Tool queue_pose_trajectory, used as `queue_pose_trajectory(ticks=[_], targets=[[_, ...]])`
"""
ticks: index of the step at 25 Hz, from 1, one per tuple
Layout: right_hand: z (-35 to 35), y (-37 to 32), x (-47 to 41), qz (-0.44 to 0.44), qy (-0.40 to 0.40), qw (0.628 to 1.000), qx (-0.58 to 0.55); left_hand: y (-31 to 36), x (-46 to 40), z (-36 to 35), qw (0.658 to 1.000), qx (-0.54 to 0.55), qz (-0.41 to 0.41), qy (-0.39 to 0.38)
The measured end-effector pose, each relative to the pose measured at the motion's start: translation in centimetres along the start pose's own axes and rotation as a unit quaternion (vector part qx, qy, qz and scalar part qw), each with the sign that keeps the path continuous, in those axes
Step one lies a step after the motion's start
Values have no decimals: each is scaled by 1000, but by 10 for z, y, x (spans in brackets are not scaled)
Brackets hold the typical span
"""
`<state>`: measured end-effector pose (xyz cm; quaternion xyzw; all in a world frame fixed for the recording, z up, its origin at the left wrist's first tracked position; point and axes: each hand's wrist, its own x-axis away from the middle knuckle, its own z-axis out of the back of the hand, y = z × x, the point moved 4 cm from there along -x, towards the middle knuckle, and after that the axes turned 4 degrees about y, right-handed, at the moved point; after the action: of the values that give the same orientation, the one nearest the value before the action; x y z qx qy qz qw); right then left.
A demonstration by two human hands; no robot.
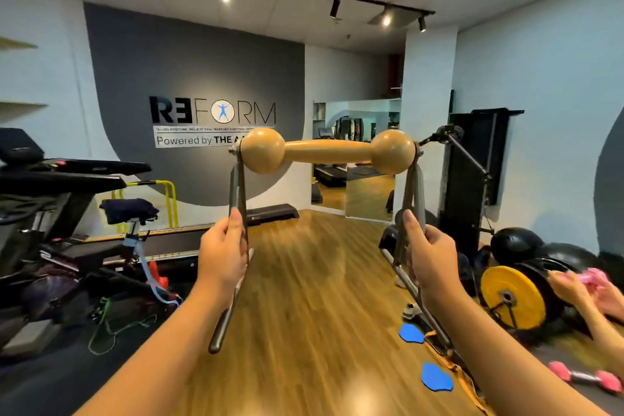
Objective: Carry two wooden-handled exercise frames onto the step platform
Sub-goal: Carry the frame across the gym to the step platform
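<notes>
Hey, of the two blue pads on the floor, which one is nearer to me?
The lower blue pad, beside the orange strap and below the right hand. The other blue pad lies farther up the wooden floor.

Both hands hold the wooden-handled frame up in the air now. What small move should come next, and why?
Probably walk forward across the wooden floor, keeping the frame level. The left hand and right hand each grip one metal leg, so the hold looks settled, and the step platform lies ahead by the grey wall, not yet reached.
</notes>
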<state>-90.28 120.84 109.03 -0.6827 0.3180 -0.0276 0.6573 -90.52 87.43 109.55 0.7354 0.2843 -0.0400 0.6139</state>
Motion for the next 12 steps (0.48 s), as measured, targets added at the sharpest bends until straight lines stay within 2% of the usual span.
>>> queue_pose_trajectory(ticks=[7,12], targets=[[-57,67,-190,-12,-57,998,11,-80,-114,-87,998,-21,-5,63],[-114,119,-287,-23,-92,995,-14,-129,-202,-118,996,-31,-14,83]])
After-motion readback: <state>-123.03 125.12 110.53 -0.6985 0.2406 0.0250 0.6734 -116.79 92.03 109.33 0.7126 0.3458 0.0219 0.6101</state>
